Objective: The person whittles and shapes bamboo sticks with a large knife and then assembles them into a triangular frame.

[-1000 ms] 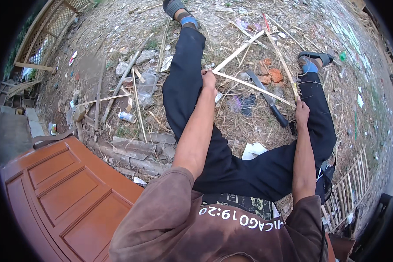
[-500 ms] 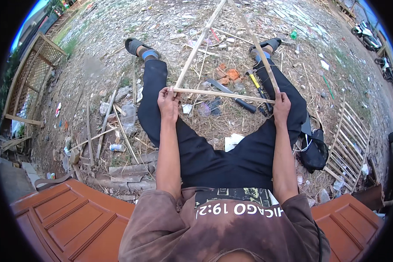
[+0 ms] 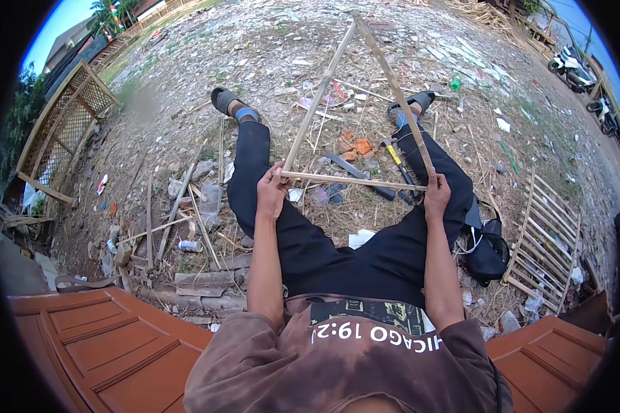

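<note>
A triangular frame of thin wooden strips [image 3: 355,180] is held up between my outstretched legs, its point facing away from me. My left hand [image 3: 271,194] pinches the near left corner, where two strips meet. At the near right corner, the fingers of my right hand [image 3: 437,195] are closed on the frame. Beyond the near strip, a long knife [image 3: 343,164] with a black handle lies on the ground, partly covered by that strip. Beside it, close to my right leg, is a hammer [image 3: 394,157] with a yellow and black handle.
Broken orange brick pieces [image 3: 362,146] lie near the knife. A black bag [image 3: 486,251] and a slatted wooden rack [image 3: 545,241] are on the right. Loose sticks [image 3: 176,199] and a small can [image 3: 190,246] lie left. Brown panelled boards [image 3: 117,337] flank me.
The whole view has shifted, so the ground, legs and frame appear lower in the picture. Both hands keep hold of the same corners of the frame.
</note>
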`<action>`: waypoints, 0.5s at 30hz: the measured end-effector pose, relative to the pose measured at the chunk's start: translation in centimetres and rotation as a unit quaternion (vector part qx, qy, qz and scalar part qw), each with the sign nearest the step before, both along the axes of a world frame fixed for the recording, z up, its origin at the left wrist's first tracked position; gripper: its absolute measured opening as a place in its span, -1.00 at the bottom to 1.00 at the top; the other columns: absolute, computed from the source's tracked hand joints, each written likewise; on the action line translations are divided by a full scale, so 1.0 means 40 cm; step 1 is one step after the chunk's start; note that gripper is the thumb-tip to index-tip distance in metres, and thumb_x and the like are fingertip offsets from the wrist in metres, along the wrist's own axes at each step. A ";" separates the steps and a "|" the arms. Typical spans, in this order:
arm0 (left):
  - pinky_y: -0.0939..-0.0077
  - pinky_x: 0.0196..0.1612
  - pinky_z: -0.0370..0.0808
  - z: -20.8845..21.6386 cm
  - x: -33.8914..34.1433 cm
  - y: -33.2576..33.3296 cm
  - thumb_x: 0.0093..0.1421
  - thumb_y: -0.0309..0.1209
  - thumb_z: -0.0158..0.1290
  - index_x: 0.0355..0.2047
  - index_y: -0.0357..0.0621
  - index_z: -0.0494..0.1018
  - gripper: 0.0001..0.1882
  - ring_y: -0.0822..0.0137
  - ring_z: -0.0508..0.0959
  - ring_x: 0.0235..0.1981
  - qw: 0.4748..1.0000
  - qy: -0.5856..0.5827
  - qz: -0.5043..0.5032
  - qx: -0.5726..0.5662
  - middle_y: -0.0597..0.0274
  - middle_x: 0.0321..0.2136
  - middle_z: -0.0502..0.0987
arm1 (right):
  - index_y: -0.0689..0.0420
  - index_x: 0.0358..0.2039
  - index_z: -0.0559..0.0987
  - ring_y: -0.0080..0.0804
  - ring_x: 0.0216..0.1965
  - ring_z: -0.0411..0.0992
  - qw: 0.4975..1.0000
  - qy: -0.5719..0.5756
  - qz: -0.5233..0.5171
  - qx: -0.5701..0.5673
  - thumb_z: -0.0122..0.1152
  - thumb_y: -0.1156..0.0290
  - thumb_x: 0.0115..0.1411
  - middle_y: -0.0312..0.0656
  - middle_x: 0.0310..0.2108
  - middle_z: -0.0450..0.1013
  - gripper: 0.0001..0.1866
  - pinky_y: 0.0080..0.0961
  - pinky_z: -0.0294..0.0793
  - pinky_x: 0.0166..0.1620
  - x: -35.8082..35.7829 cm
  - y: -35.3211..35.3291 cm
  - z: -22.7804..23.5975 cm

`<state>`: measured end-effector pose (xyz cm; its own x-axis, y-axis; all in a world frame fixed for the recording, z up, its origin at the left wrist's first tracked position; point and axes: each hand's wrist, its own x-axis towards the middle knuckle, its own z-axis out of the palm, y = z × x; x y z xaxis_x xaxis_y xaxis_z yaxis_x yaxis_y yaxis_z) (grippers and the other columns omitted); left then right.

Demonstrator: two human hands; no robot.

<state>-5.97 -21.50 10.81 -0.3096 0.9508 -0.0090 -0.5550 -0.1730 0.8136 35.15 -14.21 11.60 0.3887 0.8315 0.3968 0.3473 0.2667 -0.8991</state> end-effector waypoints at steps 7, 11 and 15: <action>0.47 -0.17 0.51 -0.009 0.023 0.025 0.35 -0.34 -0.02 0.01 -0.24 0.42 -0.70 0.51 0.46 -0.40 1.000 0.019 0.007 -0.021 0.41 -0.43 0.43 | 0.24 -0.48 0.47 -0.62 -0.56 0.11 0.999 0.027 0.013 -0.023 0.15 0.13 0.31 -0.37 -0.66 0.19 -0.60 -0.56 0.16 -0.49 0.035 0.015 -0.027; 0.44 -0.27 0.51 -0.035 0.039 0.047 0.38 -0.35 -0.09 -0.05 -0.28 0.41 -0.73 0.38 0.51 -0.40 1.000 0.011 0.013 -0.015 0.25 -0.35 0.48 | 0.25 -0.50 0.46 -0.62 -0.56 0.11 0.996 0.048 0.007 -0.072 0.14 0.08 0.31 -0.36 -0.66 0.18 -0.55 -0.55 0.16 -0.48 0.034 0.018 -0.028; 0.38 -0.25 0.52 -0.071 0.050 0.074 0.40 -0.34 -0.19 -0.07 -0.27 0.37 -0.73 0.31 0.52 -0.35 0.999 -0.023 0.030 -0.032 0.16 -0.31 0.49 | 0.25 -0.51 0.47 -0.60 -0.56 0.11 0.994 0.032 0.000 -0.107 0.14 0.07 0.30 -0.34 -0.66 0.20 -0.54 -0.53 0.17 -0.47 0.030 0.013 -0.019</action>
